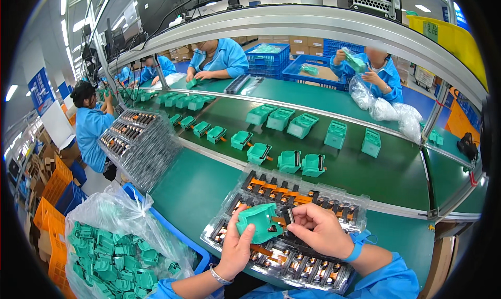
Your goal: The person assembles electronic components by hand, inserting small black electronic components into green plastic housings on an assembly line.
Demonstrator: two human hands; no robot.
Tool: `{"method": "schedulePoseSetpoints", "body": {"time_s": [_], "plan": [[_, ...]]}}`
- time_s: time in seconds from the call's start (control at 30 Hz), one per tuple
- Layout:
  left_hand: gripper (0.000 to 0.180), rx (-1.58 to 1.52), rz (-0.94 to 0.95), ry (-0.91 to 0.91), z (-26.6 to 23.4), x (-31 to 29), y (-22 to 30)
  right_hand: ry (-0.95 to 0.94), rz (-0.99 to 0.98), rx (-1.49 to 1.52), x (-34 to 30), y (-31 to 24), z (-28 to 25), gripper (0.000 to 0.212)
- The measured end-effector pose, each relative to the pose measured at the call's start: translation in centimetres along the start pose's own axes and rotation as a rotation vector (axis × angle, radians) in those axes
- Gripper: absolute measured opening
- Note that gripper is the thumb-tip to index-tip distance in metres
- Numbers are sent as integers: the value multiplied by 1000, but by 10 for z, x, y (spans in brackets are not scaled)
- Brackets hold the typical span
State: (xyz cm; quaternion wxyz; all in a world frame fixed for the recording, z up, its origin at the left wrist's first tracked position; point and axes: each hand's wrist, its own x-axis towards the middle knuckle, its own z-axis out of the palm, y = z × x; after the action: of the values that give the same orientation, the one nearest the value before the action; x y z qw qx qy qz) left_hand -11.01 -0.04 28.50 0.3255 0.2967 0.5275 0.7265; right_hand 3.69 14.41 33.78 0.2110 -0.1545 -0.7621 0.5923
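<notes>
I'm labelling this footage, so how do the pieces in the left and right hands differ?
The green housing is broad; the black part is narrow. The housing is hollow and light green, the black part dark. The left hand holds the housing; the right hand pinches the black part. Both are held close together.

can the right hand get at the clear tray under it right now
Probably yes: the clear tray lies below the right hand with nothing visibly between, though that hand is pinching a black part.

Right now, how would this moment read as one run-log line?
left hand: holds green housing | right hand: pinches black part beside housing | below: clear tray, black-and-orange parts
</notes>
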Motion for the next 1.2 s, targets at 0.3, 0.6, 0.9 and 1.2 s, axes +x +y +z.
{"method": "schedulePoseSetpoints", "body": {"time_s": [0.3, 0.6, 0.9, 1.2], "plan": [[55, 108, 29, -55, 7, -8, 1, 22, -6, -127, 7, 17, 5, 22], [50, 63, 51, -49, 5, -8, -1, 27, 106, 57, 1, 16, 0, 20], [41, 204, 138, 1, -1, -6, -9, -11, 74, 8, 4, 26, 0, 19], [34, 222, 207, 16, 3, -4, 1, -68, 123, 240, 8, 40, 0, 16]]}}
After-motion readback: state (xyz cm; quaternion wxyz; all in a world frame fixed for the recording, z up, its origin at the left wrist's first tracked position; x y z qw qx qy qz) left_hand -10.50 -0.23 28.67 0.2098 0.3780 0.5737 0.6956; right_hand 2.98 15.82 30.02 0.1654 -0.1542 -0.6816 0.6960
